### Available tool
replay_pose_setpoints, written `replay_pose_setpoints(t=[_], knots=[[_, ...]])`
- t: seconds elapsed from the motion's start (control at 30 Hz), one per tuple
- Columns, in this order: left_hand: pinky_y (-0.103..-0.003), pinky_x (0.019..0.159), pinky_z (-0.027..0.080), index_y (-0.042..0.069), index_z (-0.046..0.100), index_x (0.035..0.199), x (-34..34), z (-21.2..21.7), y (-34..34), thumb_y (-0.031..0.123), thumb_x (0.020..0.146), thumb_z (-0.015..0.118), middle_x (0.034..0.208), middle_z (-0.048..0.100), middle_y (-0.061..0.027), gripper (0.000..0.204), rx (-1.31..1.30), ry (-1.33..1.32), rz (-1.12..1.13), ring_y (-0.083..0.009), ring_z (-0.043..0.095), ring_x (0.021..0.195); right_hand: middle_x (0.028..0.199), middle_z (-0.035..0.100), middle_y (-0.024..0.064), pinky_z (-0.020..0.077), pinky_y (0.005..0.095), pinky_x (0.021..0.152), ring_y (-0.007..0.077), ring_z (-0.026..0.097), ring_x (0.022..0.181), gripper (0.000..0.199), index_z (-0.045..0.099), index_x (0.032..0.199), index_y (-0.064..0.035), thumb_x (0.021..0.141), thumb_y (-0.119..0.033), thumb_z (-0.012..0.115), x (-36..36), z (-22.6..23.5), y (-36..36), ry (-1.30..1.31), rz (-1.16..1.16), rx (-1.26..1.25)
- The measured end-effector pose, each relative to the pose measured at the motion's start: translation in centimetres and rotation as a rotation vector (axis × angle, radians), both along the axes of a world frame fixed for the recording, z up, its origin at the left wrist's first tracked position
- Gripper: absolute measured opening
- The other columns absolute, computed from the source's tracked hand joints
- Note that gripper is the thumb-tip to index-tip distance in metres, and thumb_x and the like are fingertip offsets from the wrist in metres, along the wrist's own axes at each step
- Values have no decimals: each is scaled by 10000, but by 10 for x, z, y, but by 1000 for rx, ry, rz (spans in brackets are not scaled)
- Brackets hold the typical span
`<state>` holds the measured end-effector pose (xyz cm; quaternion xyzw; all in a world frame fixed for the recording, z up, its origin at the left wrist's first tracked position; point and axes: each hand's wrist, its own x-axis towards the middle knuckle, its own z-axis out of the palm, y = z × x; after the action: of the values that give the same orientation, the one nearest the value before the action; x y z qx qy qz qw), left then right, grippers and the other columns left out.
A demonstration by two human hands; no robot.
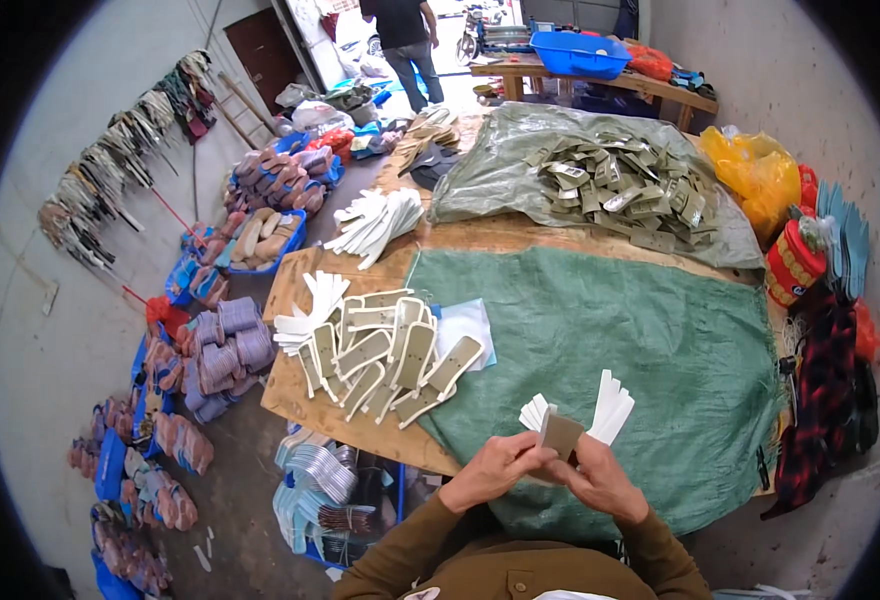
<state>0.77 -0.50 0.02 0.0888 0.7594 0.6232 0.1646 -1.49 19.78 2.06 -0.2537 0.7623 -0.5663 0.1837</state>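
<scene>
- Both hands met at the near edge of the worktop, over the green cloth that covered its near right part.
- Left hand had its grip closed on the lower left side of a tan insole piece, fingers curled round it.
- Right hand pinched the same piece from the right and also held a fan of white strips sticking up above the fingers.
- More white strip ends showed just left of the tan piece.
- Finished tan-and-white pieces lay spread near the worktop's left edge.
- Beyond the cloth, a heap of olive pieces sat on a plastic sheet toward the far edge.
</scene>
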Motion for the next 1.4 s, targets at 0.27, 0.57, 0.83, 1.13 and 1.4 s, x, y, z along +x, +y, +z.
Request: replay_pose_setpoints(t=[0.27, 0.57, 0.83, 1.13, 1.4], knots=[[-353, 892, 537, 18, 567, 1279, -17, 11, 7, 0, 867, 680, 1251, 625, -195, 428, -94, 684, 250, -316, 650, 1102, 1319, 475, 183, 485, 383, 902, 320, 584, 1148, 612, 386, 1404, -24, 842, 0, 628, -10, 2, -1, 367, -125, -178], [-397, 836, 572, 15, 518, 1077, 2, -15, 10, 7, 827, 672, 1318, 539, -262, 294, -103, 869, 206, -386, 660, 1039, 943, 686, 37, 471, 242, 782, 74, 581, 890, 242, 675, 1068, 53, 969, -149, 587, -21, -22, -3, -414, -194, -339], [-408, 800, 571, 26, 480, 1098, 9, -29, 15, -30, 805, 639, 1296, 531, -249, 337, -272, 832, 268, -394, 637, 1029, 685, 635, 34, 432, 253, 560, 53, 520, 629, 194, 705, 980, 31, 953, -138, 614, -5, -21, -31, 16, -450, -175], [-413, 772, 571, 29, 434, 998, -4, -37, 26, -38, 767, 649, 1283, 564, -229, 323, -332, 868, 341, -388, 644, 995, 837, 707, 35, 473, 229, 656, 53, 590, 752, 213, 710, 1041, 28, 966, -124, 579, -3, -20, -25, -174, -474, -326], [-406, 820, 549, 21, 480, 942, -4, -46, 28, -50, 738, 615, 1278, 576, -212, 255, -451, 855, 307, -364, 637, 1002, 934, 706, 105, 512, 253, 779, 124, 643, 861, 291, 685, 1018, 79, 999, -148, 505, 4, -8, -15, -320, -504, -431]])
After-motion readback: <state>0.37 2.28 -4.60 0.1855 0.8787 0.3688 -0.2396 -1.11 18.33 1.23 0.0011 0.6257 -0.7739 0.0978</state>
